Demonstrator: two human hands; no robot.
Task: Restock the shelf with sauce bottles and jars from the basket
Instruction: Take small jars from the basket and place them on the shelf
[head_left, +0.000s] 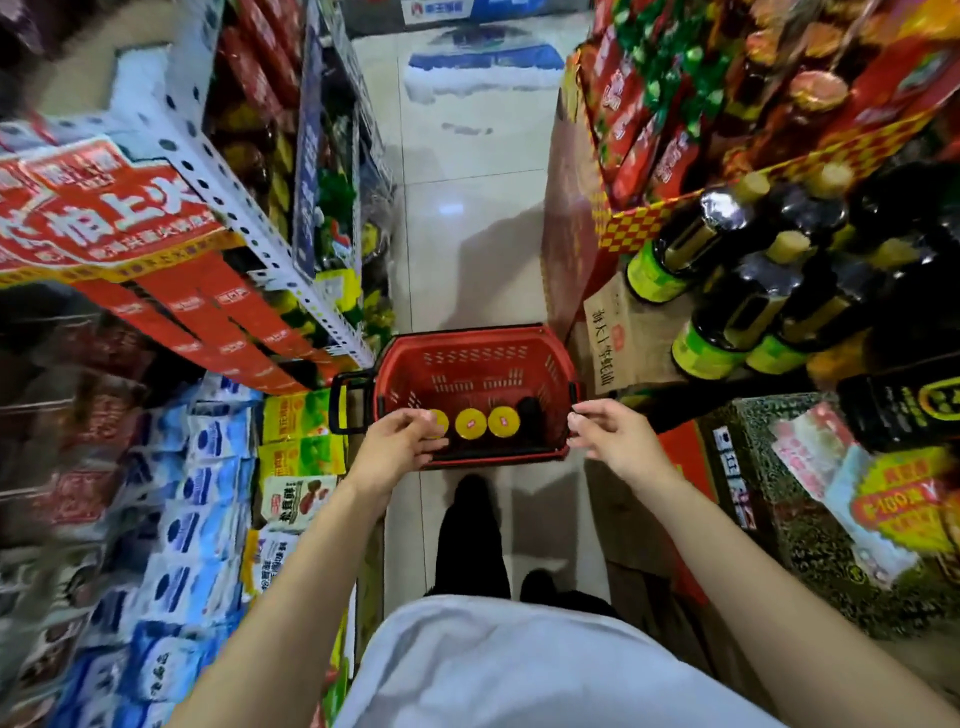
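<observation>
— Head view: what are the hands on?
— Left grip (400, 441) curls its fingers over the leftmost jar (440, 422), one of three yellow-lidded ones in the red basket (475, 364) on the floor. I can't tell whether it is holding or only touching. Right grip (610, 434) has bent fingers at the basket's near right corner, and there too I can't tell.
— Writing?
— "怕上火" on the red cartons (130, 208).
— Arms?
— Both are stretched forward and down.

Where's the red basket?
The red basket sits on the aisle floor in the middle of the head view, just ahead of the person's feet, with the left hand and right hand at its near corners.
</observation>
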